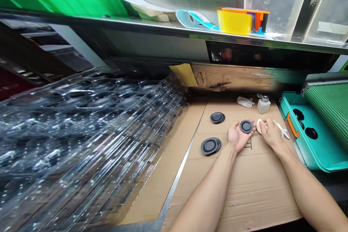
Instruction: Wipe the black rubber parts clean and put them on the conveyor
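Observation:
A round black disc (246,126) with a raised ring rests in my left hand (237,137), which is turned palm up with the fingers curled beneath it. Beside it, my right hand (270,132) pinches a cream-coloured cloth or pad (260,125), a little to the right of the disc. Two small stacks of similar black discs lie on the cardboard to the left: a farther stack (217,117) and a nearer stack (211,146). Just past my right hand lies a white, thin-armed tool (281,129), its kind unclear.
Clear plastic trays (89,145) are stacked at left. A pump bottle (263,104) and crumpled white cloth (245,102) stand behind my hands. At right, a teal bin (323,152) with black discs adjoins a green conveyor belt (330,105). A metal shelf (163,26) runs overhead.

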Demonstrator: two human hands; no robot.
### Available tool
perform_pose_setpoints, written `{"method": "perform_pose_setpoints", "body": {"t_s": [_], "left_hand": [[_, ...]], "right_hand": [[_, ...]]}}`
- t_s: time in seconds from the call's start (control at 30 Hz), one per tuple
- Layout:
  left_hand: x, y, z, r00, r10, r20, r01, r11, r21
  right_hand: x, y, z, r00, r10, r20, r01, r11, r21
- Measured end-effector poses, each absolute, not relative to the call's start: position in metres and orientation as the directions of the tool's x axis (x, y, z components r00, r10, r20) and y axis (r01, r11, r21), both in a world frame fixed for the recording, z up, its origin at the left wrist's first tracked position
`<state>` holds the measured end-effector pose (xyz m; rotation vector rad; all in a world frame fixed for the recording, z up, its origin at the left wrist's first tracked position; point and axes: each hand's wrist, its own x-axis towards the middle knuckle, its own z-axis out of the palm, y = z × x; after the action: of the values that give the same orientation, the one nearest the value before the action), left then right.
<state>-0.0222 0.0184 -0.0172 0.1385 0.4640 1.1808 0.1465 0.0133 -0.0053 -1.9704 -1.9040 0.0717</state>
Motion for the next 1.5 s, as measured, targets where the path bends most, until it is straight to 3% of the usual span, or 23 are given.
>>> {"method": "perform_pose_setpoints", "body": {"t_s": [0.1, 0.2, 0.3, 0.4, 0.53, 0.63, 0.8, 1.0, 1.07, 1.17, 1.33, 1.5], "left_hand": [[-0.027, 0.019, -0.014, 0.322, 0.905, -0.279, -0.873, 0.398, 0.283], [-0.03, 0.018, -0.01, 0.349, 0.887, -0.304, -0.87, 0.427, 0.246], [-0.03, 0.017, -0.007, 0.382, 0.857, -0.346, -0.845, 0.475, 0.245], [-0.029, 0.015, -0.004, 0.418, 0.815, -0.402, -0.786, 0.546, 0.29], [-0.029, 0.011, -0.003, 0.414, 0.795, -0.443, -0.717, 0.585, 0.38], [-0.028, 0.009, -0.003, 0.412, 0.793, -0.449, -0.672, 0.597, 0.438], [-0.014, 0.001, -0.007, 0.382, 0.828, -0.411, -0.548, 0.561, 0.62], [0.007, -0.007, -0.02, 0.115, 0.931, -0.347, -0.367, 0.365, 0.856], [0.007, -0.007, -0.02, 0.126, 0.933, -0.338, -0.354, 0.361, 0.863], [0.003, -0.006, -0.015, 0.167, 0.915, -0.367, -0.404, 0.403, 0.821], [0.002, -0.005, -0.013, 0.179, 0.894, -0.41, -0.383, 0.447, 0.808], [0.005, -0.006, -0.016, 0.129, 0.908, -0.398, -0.274, 0.418, 0.866]], "right_hand": [[0.153, 0.008, 0.003, -0.051, 0.959, 0.279, 0.968, 0.116, -0.221], [0.165, 0.006, 0.015, 0.065, 0.947, 0.313, 0.994, -0.036, -0.098], [0.18, 0.009, 0.019, 0.179, 0.97, 0.166, 0.984, -0.173, -0.051], [0.188, 0.014, 0.017, 0.155, 0.985, 0.08, 0.976, -0.14, -0.165], [0.178, 0.014, 0.019, -0.046, 0.956, 0.288, 0.874, 0.178, -0.451], [0.163, 0.008, 0.02, -0.187, 0.898, 0.397, 0.734, 0.397, -0.551], [0.141, 0.0, 0.008, -0.328, 0.836, 0.44, 0.668, 0.535, -0.518], [0.132, -0.007, 0.005, -0.342, 0.889, 0.305, 0.868, 0.423, -0.259], [0.134, -0.008, 0.008, -0.312, 0.913, 0.263, 0.903, 0.371, -0.217], [0.139, -0.006, 0.011, -0.292, 0.922, 0.255, 0.9, 0.355, -0.254], [0.138, -0.004, 0.011, -0.343, 0.878, 0.334, 0.831, 0.449, -0.327], [0.138, -0.006, 0.013, -0.349, 0.913, 0.211, 0.862, 0.401, -0.31]]}}
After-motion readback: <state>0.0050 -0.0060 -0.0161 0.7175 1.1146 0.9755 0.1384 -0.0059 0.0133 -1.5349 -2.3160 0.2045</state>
